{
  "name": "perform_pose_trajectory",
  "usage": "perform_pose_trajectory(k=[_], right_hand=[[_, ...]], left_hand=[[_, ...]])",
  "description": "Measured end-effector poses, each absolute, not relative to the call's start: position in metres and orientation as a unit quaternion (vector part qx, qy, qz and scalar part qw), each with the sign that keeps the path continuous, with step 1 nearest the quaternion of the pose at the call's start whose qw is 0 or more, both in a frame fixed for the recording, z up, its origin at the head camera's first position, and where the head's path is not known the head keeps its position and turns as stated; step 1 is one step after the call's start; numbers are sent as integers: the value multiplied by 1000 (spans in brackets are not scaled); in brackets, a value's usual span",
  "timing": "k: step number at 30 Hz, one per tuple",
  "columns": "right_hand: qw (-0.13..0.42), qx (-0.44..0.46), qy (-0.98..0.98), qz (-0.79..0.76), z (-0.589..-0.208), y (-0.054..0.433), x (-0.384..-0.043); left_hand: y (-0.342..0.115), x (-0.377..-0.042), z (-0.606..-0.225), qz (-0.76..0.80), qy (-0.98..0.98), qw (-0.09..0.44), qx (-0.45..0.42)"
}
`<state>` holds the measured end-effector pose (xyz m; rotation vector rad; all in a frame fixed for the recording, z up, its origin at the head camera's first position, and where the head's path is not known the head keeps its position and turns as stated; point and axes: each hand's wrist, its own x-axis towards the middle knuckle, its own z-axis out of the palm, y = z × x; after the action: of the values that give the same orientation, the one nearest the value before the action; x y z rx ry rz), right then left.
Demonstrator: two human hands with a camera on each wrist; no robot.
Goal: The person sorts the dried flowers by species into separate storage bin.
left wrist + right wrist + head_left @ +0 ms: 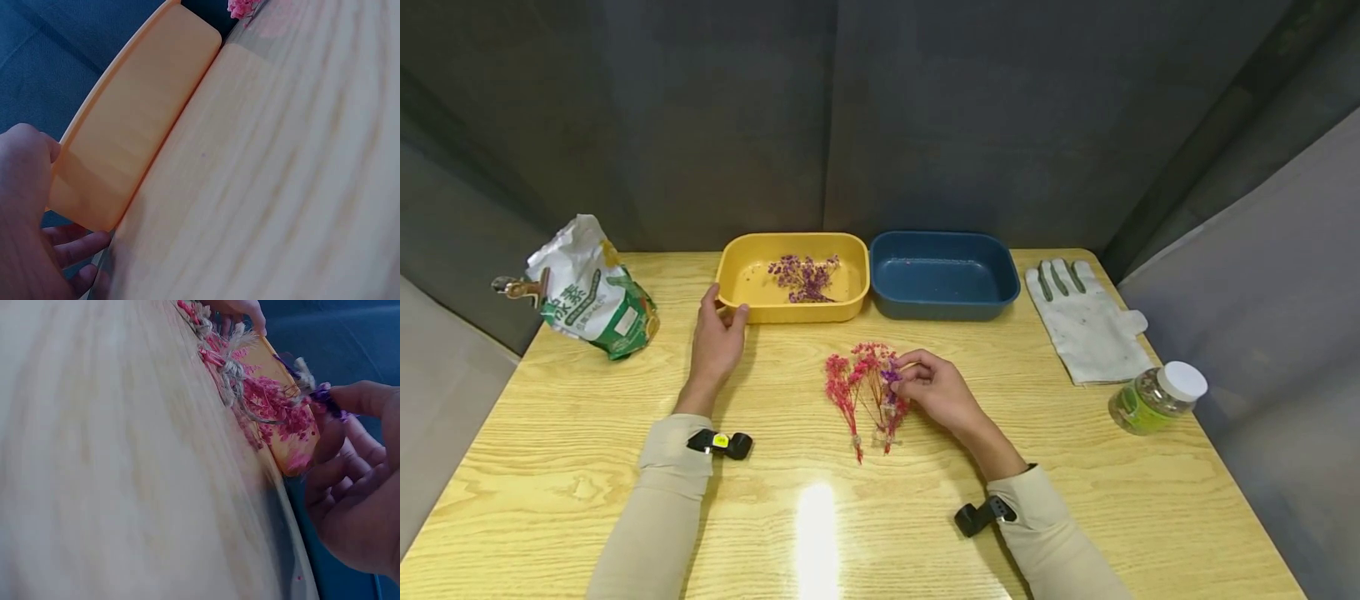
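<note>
My right hand (942,390) pinches a small purple dried-flower bunch (326,400) between thumb and index finger, and twine shows on its stem in the right wrist view. Below and beside it, pink dried-flower bunches (842,385) lie on the table, their stems tied with twine. The left hand (718,343) holds the near left corner of a yellow plastic tub (797,313), thumb on one side and fingers round the other. Inside that tub lies another purple dried-flower bunch (805,277).
A blue tub (943,308) stands against the yellow one on its right. A white-and-green bag (598,292) with a metal clip stands at the left. On the right lie a work glove (1086,325) and a jar with a white lid (1157,398). Dark curtain (827,117) borders the table's back.
</note>
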<state>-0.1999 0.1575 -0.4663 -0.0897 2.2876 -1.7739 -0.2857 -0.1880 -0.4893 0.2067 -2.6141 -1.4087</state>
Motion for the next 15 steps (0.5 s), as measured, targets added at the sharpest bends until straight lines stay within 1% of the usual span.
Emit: perform_pose_trajectory(k=[5,9,15], right_hand=[[108,-36,743,-660,-460,160,-198],[107,-44,709,-696,-459,162,-198],[113,-35,713,-691,-460,164,-200]], left_hand=[[-188,-285,-489,-471,-876,77,73],[-188,-285,-490,-470,-876,75,76],[-188,-285,-489,-472,-875,76,77]])
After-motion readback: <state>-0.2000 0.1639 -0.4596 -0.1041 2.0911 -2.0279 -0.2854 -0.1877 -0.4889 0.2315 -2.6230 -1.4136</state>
